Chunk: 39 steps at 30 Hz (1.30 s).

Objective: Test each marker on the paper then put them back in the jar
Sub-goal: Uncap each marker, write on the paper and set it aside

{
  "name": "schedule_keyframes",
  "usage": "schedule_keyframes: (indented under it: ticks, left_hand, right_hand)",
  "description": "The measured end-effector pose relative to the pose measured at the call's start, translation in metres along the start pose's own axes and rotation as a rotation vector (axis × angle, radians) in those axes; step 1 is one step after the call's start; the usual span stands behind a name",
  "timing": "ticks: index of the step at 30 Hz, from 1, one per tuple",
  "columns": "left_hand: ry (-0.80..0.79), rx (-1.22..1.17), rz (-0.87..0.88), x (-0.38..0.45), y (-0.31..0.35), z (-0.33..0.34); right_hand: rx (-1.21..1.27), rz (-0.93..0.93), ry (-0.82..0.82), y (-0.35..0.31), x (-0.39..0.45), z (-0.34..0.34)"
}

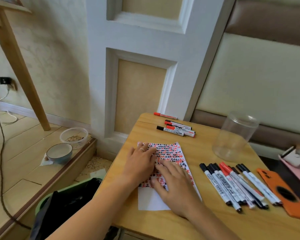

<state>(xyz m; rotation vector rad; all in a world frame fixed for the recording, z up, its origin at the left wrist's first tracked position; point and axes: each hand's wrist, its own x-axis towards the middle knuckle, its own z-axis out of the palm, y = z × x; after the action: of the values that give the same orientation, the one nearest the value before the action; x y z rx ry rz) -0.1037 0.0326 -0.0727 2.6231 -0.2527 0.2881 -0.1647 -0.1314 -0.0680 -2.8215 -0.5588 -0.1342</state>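
Note:
A white paper (170, 149) covered in red and black marks lies on the small wooden table (206, 220). My left hand (140, 161) lies flat on the paper's left part, a ring on one finger. My right hand (177, 186) rests flat on the paper's lower half, fingers spread. Neither hand holds a marker. A bunch of several black and red markers (235, 184) lies to the right of the paper. Several more markers (177, 129) lie at the table's far edge. A clear plastic jar (234, 137) stands at the back right with no markers inside.
An orange phone case (282, 191) lies at the table's right edge, a pink object (296, 160) beyond it. Left of the table, on the floor, stand a green bin with a black bag (68, 201), a blue bowl (59, 153) and a clear tub (74, 136). A cable (0, 153) runs across the floor.

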Motion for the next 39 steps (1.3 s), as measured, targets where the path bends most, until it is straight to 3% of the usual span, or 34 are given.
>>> schedule_keyframes:
  ticks: [6,10,15,23,30,35,39]
  left_hand:
    - [0.074,0.109,0.038,0.012,-0.009,-0.004]
    - [0.052,0.096,0.041,0.015,-0.015,-0.001]
    - [0.038,0.060,0.020,0.015,-0.015,-0.001]
    - [0.056,0.052,0.031,0.013,-0.013,-0.001]
    - [0.055,0.053,0.035,0.014,-0.013,-0.003]
    - [0.070,0.014,0.044,0.011,-0.010,-0.004]
    - [0.232,-0.091,0.064,0.006,-0.005,-0.011]
  right_hand:
    - [0.124,0.001,-0.057,0.003,0.018,-0.021]
    - [0.240,0.053,0.066,0.016,0.068,-0.041]
    - [0.112,0.161,0.277,0.056,0.145,-0.042]
    - [-0.157,0.185,0.262,0.087,0.204,-0.034]
    - [-0.209,0.137,0.239,0.087,0.208,-0.027]
    - [-0.161,0.029,0.373,0.073,0.178,-0.037]
    - [-0.045,-0.105,0.288,0.038,0.119,-0.053]
